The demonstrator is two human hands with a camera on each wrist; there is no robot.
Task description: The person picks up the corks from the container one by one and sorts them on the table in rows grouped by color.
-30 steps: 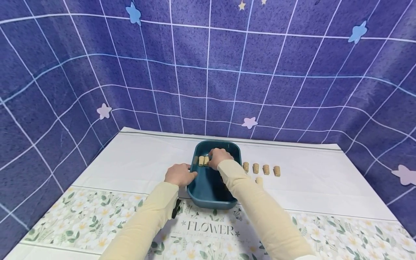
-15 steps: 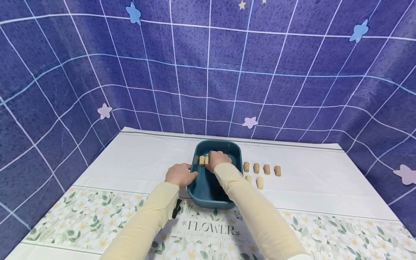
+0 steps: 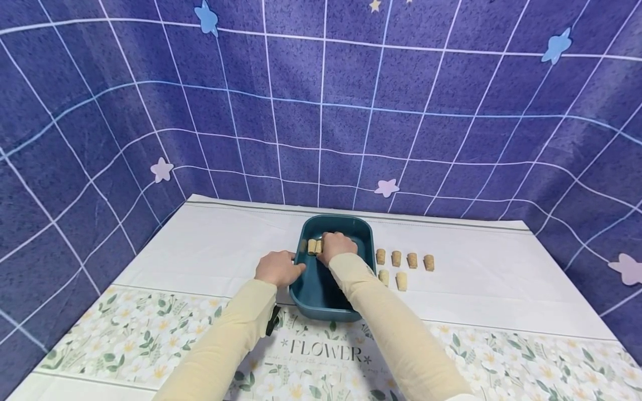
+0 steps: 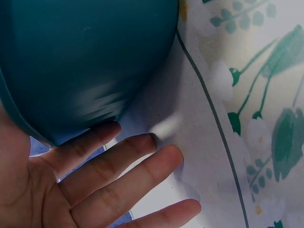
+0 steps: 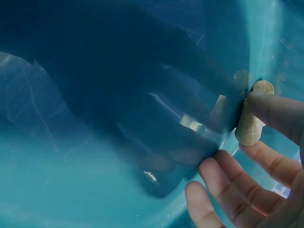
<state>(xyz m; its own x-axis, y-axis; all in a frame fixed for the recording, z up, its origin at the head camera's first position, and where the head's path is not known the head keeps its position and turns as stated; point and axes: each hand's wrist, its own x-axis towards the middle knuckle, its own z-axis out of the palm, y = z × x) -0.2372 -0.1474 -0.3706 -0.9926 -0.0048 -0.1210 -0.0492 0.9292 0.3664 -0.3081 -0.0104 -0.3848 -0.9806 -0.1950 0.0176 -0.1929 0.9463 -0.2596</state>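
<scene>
A dark teal plastic basin [image 3: 321, 289] stands in the middle of the table. My left hand [image 3: 278, 269] holds its left rim, thumb over the edge inside; in the left wrist view its other fingers [image 4: 118, 190] extend outside, one touching the wall. Inside the basin, toward the far end, two pale corks [image 3: 312, 247] stand side by side at the left. Just right of them is my right hand [image 3: 338, 247]. In the right wrist view, its thumb and a finger pinch a cork [image 5: 249, 126] by the basin wall, with another cork [image 5: 264, 87] right behind it.
Right of the basin, several brown corks [image 3: 396, 258] stand in a row, with two paler corks [image 3: 402, 281] in front. A white, flower-printed cloth [image 3: 501, 289] covers the table. A blue grid-patterned curtain [image 3: 321, 111] rises behind and at both sides.
Early on, my right hand shifted slightly left and down inside the basin, exposing one of the pale corks on the table. It has since stayed almost still. My left hand has not moved.
</scene>
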